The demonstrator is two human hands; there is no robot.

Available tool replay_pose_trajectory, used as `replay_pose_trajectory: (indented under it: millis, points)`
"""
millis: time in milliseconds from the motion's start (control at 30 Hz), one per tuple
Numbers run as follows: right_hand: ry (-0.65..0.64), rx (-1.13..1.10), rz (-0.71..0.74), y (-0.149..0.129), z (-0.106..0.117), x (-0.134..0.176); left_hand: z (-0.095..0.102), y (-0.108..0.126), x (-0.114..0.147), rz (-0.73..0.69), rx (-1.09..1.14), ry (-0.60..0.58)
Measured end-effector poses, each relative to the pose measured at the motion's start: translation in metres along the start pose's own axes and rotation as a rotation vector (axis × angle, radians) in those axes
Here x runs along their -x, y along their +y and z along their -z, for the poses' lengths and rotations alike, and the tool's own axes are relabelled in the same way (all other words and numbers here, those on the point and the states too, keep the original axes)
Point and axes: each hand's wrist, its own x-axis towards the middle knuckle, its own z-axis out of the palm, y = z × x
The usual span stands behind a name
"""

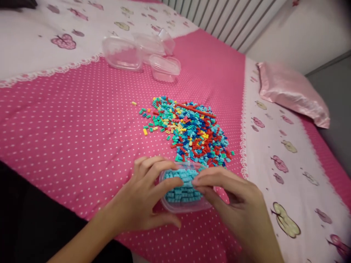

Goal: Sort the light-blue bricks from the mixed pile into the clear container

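A clear plastic container [179,209] sits on the pink bedding in front of me. It is filled with light-blue toy bricks [182,188] packed in tight rows. My left hand [149,190] lies at the container's left side with its fingers spread, the fingertips over the rim and the index finger reaching across the bricks. My right hand [233,201] is above the right part of the container, thumb and fingers pinched together at the bricks. Whatever is between those fingertips is too small and covered to make out. Just beyond the container spreads a pile of mixed coloured toy bricks [194,131].
A long red stick-like piece [196,109] lies across the pile. Farther back are several clear plastic containers [123,54]. A pink satin pillow [293,91] rests at the right, near a white slatted bed rail [219,18]. Polka-dot bedding [68,128] surrounds the pile.
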Motion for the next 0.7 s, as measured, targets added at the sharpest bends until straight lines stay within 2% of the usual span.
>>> replay_pose_trajectory:
  millis: [133, 267, 567, 700]
  points:
    - [0.067, 0.063, -0.018, 0.000, -0.013, 0.000, -0.002, 0.003, 0.000, -0.017, 0.009, 0.007]
    - [0.058, 0.200, 0.010, 0.002, -0.009, 0.002, -0.001, 0.006, -0.001, -0.001, -0.003, 0.004]
    - [-0.113, 0.225, 0.017, -0.005, -0.002, 0.002, 0.000, 0.006, 0.000, -0.033, 0.028, 0.055]
    - [-0.132, 0.202, 0.017, -0.006, -0.003, 0.003, -0.002, 0.005, 0.004, -0.068, 0.090, 0.081]
